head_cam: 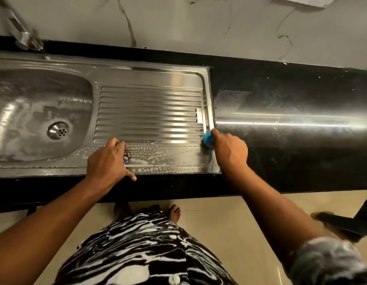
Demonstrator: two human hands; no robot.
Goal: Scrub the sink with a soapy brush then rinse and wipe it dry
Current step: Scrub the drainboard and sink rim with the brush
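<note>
In the head view, a blue brush [207, 138] is gripped by the right hand [230, 153] at the right edge of the sink [34, 89] drainboard [149, 112], while the left hand [107, 161], grasping nothing, is rested on the soapy front rim.

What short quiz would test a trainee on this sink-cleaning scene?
1. True or false: the right hand grips a small blue brush at the right edge of the ribbed steel drainboard.
2. Where does the left hand rest? A: in the basin. B: on the front rim of the steel sink. C: on the tap.
3. Fill in: that rim is covered with soap ___.
Key: 1 true; 2 B; 3 bubbles.
</note>
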